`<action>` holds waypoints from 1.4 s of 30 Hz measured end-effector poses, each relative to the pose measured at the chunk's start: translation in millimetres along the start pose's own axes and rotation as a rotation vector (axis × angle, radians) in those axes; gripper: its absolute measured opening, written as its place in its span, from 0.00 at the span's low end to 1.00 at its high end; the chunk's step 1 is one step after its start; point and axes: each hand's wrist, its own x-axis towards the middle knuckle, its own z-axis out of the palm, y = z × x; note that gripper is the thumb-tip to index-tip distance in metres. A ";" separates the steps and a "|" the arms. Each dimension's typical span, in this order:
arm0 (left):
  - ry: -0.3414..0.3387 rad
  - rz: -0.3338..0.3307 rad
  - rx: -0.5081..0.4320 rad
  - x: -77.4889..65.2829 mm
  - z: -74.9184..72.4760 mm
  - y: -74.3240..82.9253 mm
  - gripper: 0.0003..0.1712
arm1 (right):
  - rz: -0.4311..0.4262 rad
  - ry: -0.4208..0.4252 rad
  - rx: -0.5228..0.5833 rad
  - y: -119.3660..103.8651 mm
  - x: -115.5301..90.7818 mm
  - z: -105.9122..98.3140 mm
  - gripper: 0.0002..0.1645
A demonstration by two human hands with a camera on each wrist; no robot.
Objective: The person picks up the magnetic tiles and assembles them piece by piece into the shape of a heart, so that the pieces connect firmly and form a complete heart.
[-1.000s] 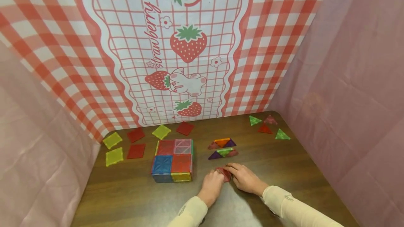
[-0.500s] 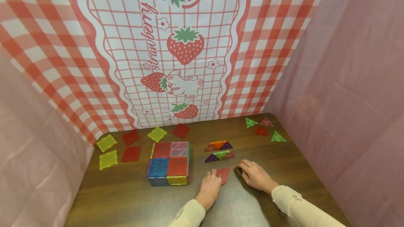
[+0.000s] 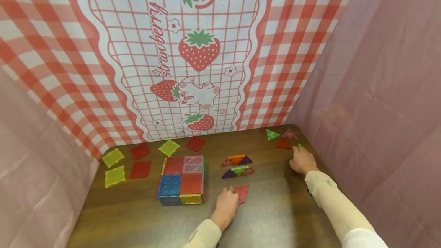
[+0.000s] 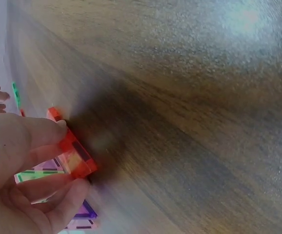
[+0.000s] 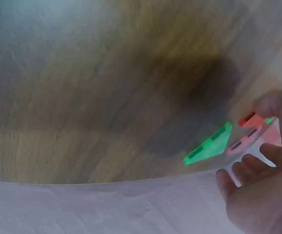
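In the head view my left hand (image 3: 226, 203) pinches the edge of a translucent red magnetic tile (image 3: 243, 193) low over the table, right of a tile box. In the left wrist view the thumb and fingertips grip this tile (image 4: 77, 155) by its ends. My right hand (image 3: 304, 160) is at the far right, over a green triangle tile (image 3: 300, 146) that it mostly hides. Its fingers are spread with nothing between them in the right wrist view, where the green triangle (image 5: 209, 144) lies just beyond the fingertips. A red triangle tile (image 3: 283, 144) lies close by.
A box of coloured square tiles (image 3: 182, 179) stands left of my left hand. Two strips of joined triangles (image 3: 237, 171) lie behind it. Yellow squares (image 3: 115, 176) and red squares (image 3: 140, 169) are spread at the back left. Another green triangle (image 3: 272, 134) and a pink triangle (image 3: 289, 134) lie back right.
My right hand has let go of the red tile and moved right and away to the loose triangles. My left hand stays on the red tile.
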 end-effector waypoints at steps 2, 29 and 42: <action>0.005 0.005 0.009 -3.0 0.4 1.8 0.03 | 0.063 -0.076 0.012 4.4 0.1 -1.9 0.44; 0.058 0.044 0.084 -4.1 -0.9 0.9 0.03 | -0.203 0.205 0.050 -28.5 -60.3 46.6 0.19; 0.021 0.028 0.057 -0.2 -2.8 -3.4 0.04 | -0.205 0.005 0.148 -67.2 -58.2 53.8 0.35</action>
